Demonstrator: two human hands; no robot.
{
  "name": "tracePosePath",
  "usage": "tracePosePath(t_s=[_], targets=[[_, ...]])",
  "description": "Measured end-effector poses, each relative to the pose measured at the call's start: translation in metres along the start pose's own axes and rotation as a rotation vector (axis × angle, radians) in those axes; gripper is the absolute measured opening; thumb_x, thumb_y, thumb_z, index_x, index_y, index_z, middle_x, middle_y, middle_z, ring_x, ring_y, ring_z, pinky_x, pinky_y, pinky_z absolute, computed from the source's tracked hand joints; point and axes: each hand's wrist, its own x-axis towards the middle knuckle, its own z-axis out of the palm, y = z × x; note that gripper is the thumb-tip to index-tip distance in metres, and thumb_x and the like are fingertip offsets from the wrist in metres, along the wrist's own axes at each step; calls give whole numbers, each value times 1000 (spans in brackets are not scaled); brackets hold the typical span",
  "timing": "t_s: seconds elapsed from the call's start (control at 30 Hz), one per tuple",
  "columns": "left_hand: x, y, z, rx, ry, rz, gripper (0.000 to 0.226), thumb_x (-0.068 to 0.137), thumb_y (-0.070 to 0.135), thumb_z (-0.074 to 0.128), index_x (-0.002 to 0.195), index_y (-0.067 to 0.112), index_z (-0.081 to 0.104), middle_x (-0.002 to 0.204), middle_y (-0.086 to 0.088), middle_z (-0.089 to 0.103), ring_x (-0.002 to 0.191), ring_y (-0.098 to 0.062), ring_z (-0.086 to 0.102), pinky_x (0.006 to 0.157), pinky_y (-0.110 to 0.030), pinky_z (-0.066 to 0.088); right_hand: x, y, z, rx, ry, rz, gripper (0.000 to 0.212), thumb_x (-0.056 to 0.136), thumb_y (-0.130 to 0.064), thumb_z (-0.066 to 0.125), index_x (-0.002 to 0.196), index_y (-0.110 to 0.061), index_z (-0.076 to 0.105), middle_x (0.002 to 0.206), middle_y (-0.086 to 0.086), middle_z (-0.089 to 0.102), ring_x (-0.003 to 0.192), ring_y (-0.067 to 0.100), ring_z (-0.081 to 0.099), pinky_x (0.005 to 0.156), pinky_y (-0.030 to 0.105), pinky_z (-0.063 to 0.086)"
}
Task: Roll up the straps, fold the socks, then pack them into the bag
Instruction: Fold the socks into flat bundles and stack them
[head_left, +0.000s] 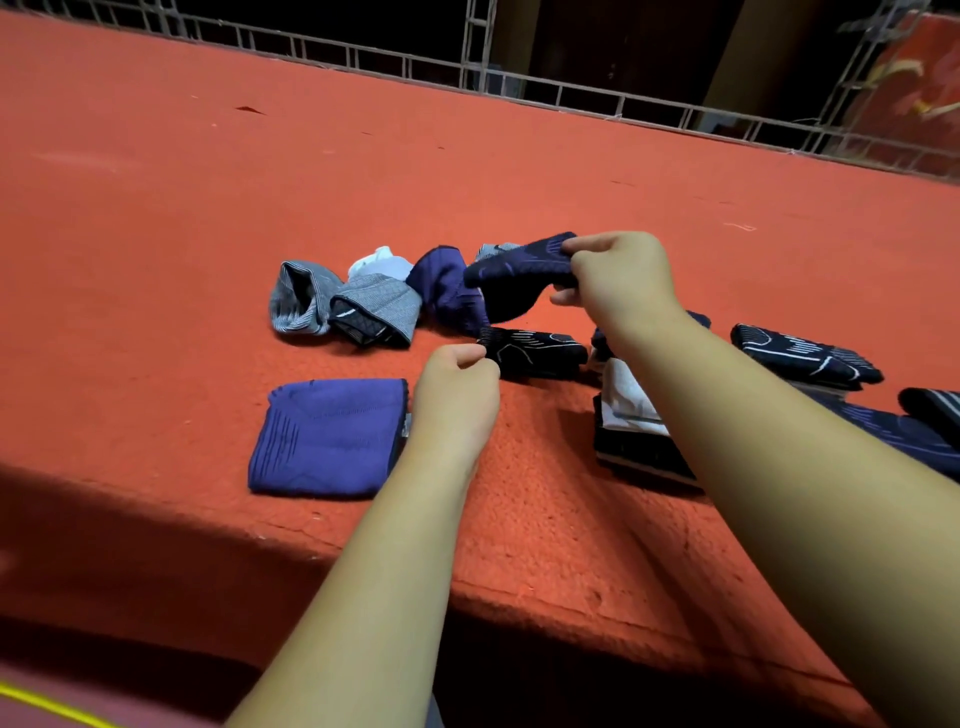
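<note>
The person's left hand (457, 384) pinches the near end of a black patterned sock (535, 352) between thumb and curled fingers. That sock lies flat on the bench (156, 208), its long axis running sideways from the left hand's fingertips toward a spot below the right wrist. The right hand (618, 280) is farther out and higher. Its fingers are closed around one end of a navy sock (519, 265), which is lifted off the bench and droops toward the black one. Whether the two socks touch where they overlap cannot be told.

The coming fold seems to depend on this layout. The flat sock lies lengthwise between the hands, with the left hand already on one end, while the far end sits under the right forearm. The left hand is the nearer one. The right would have to drop or lay down its sock before it could take the other end.

Just left of the left wrist lies a folded purple sock (327, 436). Beyond the left hand is a loose heap of grey socks (332, 306). Under and outside the right forearm lie more dark socks (805, 356). No bag or straps can be made out.
</note>
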Motion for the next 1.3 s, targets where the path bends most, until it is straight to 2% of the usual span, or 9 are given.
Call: tracePosePath(t_s=[0.07, 0.17, 0.27, 0.43, 0.57, 0.77, 1.03, 1.2, 1.3], targets=[[-2, 2, 0, 6, 0, -12, 39, 69, 34, 56, 104, 31, 71, 91, 3, 78, 86, -21, 77, 87, -50, 64, 4, 4, 1, -169, -47, -30, 39, 90, 6, 49, 106, -17, 78, 89, 15, 79, 77, 29, 79, 62, 30, 52], [-8, 8, 0, 5, -16, -21, 31, 76, 28, 58, 105, 28, 70, 87, 5, 76, 89, -22, 78, 84, -46, 65, 9, 23, 10, -585, -133, -105, 28, 88, -1, 56, 102, -9, 80, 88, 18, 78, 84, 38, 74, 73, 39, 59], [-11, 9, 0, 25, -39, -13, 30, 80, 26, 58, 107, 28, 69, 90, 3, 76, 91, -24, 78, 82, -44, 64, 7, 38, 15, -864, -139, -156, 30, 88, -3, 53, 102, -10, 79, 84, 13, 67, 79, 35, 61, 69, 32, 47], [-13, 10, 0, 78, -56, 6, 14, 87, 18, 57, 88, 25, 69, 86, 2, 75, 80, -25, 74, 79, -41, 62, 4, 40, 14, -994, -107, -270, 33, 94, -8, 54, 116, -15, 77, 116, 11, 60, 107, 38, 62, 86, 40, 53], [-17, 14, 0, 76, -93, 31, 11, 74, 21, 51, 67, 27, 56, 77, -4, 56, 73, -15, 52, 72, -37, 42, -5, 34, 17, -1061, -139, -486, 37, 95, -14, 55, 125, -23, 74, 127, 8, 58, 117, 37, 51, 90, 42, 49], [-15, 13, 0, 35, -64, 5, 21, 94, 8, 54, 91, 24, 69, 76, 4, 70, 73, -18, 65, 73, -39, 58, -18, 29, 24, -1282, -411, -382, 38, 95, -15, 54, 126, -30, 69, 115, 5, 69, 110, 34, 64, 78, 38, 39], [-33, 33, -21, -10, -33, 153, 40, 90, -10, 42, 103, 15, 71, 103, -4, 75, 76, -4, 74, 67, -24, 56, -35, 13, 15, -1169, -387, -339, 39, 95, -12, 53, 129, -25, 68, 120, 6, 69, 117, 34, 62, 88, 41, 42], [-45, 34, -54, 514, 129, 460, 38, 83, 0, 55, 109, 22, 72, 112, 5, 73, 110, -19, 64, 94, -34, 50, -73, 19, -4, -833, -212, -420, 49, 88, -9, 49, 124, -28, 76, 124, 8, 74, 118, 34, 64, 99, 45, 53], [-51, 28, -69, 962, 186, 429, 37, 86, 26, 69, 123, 23, 66, 125, -1, 63, 122, -32, 49, 100, -44, 44, -106, 31, -13, -670, -175, -536, 49, 83, -19, 39, 109, -28, 80, 113, -2, 78, 112, 29, 66, 97, 46, 53]])
